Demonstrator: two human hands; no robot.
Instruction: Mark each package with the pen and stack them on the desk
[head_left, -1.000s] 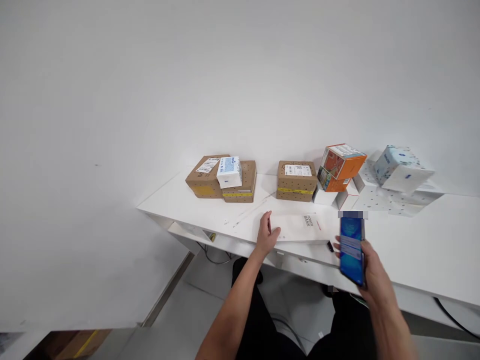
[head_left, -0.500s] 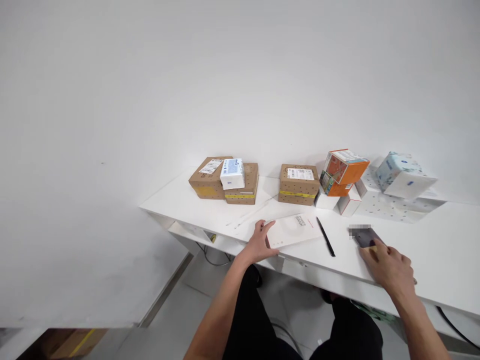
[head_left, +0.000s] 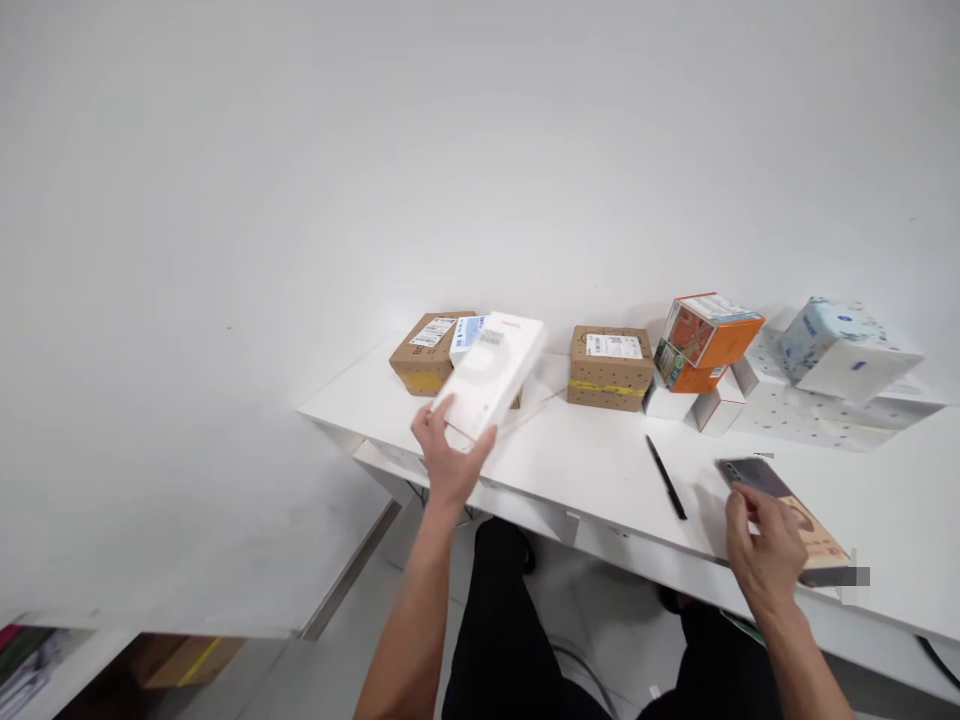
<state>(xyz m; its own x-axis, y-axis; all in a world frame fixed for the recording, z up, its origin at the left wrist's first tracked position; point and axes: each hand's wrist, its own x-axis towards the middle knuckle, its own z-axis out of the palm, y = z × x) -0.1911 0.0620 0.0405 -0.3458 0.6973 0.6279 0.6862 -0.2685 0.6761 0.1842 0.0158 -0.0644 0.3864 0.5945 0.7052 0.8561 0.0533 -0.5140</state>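
We hold a flat white rectangular carton (head_left: 491,380) in our left hand (head_left: 450,462), fingers curled under its near end and thumb on top, so the carton is lifted off the white table (head_left: 600,465) and tilts up and away toward the far wall. It hangs over the table's left part, in front of two brown cardboard parcels (head_left: 427,350) with white labels and yellow tape; a small blue-and-white packet (head_left: 466,332) peeks out behind the carton, on top of those parcels.

Our right hand (head_left: 761,550) lies at the near right edge of the table, fingers loosely bent, with fingertips on the near end of a dark smartphone (head_left: 750,474) that lies flat; the hand is not closed around it. The phone rests partly on a thin tan booklet (head_left: 817,545), which reaches right toward the table's near edge.

Just left of the phone a black pen (head_left: 666,477) lies on the tabletop, apart from both hands. Farther back, a third brown cardboard parcel (head_left: 611,366) with yellow tape stands near the middle. To its right an orange printed box (head_left: 709,342) sits tilted on small white boxes (head_left: 709,408). At the far right a pale blue soft tissue pack (head_left: 844,348) leans on a white speckled sheet (head_left: 810,420)
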